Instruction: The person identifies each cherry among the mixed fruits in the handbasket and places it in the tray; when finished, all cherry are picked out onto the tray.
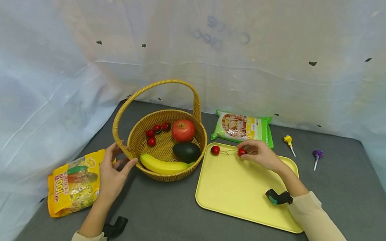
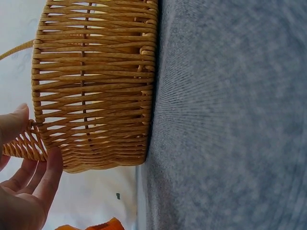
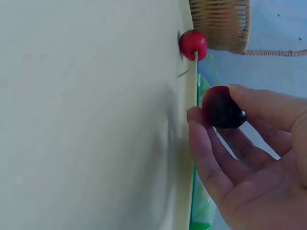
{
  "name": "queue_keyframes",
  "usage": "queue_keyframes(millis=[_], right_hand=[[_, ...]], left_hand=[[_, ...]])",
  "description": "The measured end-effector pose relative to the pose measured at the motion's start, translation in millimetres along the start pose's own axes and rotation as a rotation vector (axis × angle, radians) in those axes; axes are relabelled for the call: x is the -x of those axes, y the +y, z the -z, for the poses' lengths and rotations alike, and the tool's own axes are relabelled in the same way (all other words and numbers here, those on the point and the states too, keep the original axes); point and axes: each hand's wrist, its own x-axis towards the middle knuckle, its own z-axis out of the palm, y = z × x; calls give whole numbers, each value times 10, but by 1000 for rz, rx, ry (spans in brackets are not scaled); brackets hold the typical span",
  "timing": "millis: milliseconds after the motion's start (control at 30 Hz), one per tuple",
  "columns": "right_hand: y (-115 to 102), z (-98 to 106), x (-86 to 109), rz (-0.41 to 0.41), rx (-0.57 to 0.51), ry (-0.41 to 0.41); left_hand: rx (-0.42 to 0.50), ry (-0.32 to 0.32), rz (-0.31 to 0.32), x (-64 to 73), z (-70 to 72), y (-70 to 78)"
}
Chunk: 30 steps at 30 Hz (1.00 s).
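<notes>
Right hand (image 1: pixel 259 155) pinches round glossy cherry (image 1: pixel 241 152) over smooth, rounded-corner tray (image 1: pixel 231 189); left hand (image 1: pixel 114 175), half-curled, grips woven basket (image 1: pixel 165 178) at foot of handle (image 1: pixel 172 81).

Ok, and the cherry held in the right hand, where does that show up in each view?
Head: right of centre, the cherry sits in the right hand near the far edge of the yellow tray.
Left wrist: not in it.
Right wrist: right of centre, the cherry looks mostly dark.
Shared landmark: the wicker basket, left of centre in head, upper left in left wrist, top right in right wrist.
</notes>
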Motion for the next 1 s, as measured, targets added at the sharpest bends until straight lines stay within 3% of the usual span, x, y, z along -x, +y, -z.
queue_keyframes(millis=[133,300,400,567,733,1000], right_hand=[[-23,-27,87,-5,54,62],[-47,-88,113,44,121,110],[77,-96,101,67,144,123],[104,-113,116,87,181,127],[135,-108,144,78,169,131],[171,-108,179,104,145,145]], left_hand=[[6,-1,3,3,1,-21],[5,5,7,5,-3,-40],[12,6,27,5,-4,-58],[8,7,26,2,-7,-54],[-7,7,-1,-6,-8,-15],[-6,3,14,-6,-6,6]])
